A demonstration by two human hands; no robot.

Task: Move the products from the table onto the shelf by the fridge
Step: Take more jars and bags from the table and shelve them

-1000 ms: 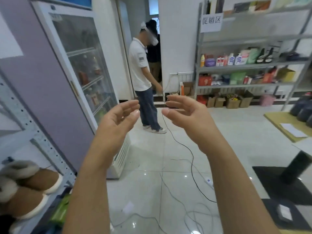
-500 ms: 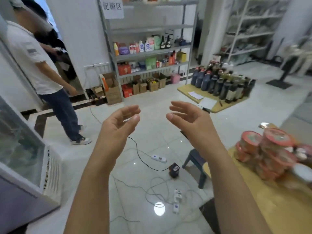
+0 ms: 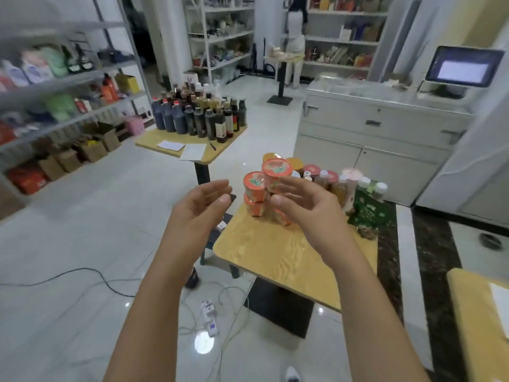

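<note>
A wooden table (image 3: 278,257) stands in front of me with products at its far end. Stacked orange-lidded cups (image 3: 257,193) stand at the far left corner, with several small bottles (image 3: 334,183) and a green packet (image 3: 369,213) to their right. My left hand (image 3: 199,213) is raised over the floor just left of the table, fingers relaxed, holding nothing. My right hand (image 3: 305,208) hovers above the table in front of the cups, palm turned left, fingers loosely spread and empty. It covers part of the cup stack. The fridge and its shelf are out of view.
A second table (image 3: 192,148) with dark bottles and papers stands further back left. Cables and power strips (image 3: 209,318) lie on the floor by the table's black base. A white counter (image 3: 380,128) with a screen is at the right, stocked shelves at the left, a person far back.
My view has swung right, away from the fridge and the standing person, onto the product table. Both hands stay raised and empty, now close to the cups.
</note>
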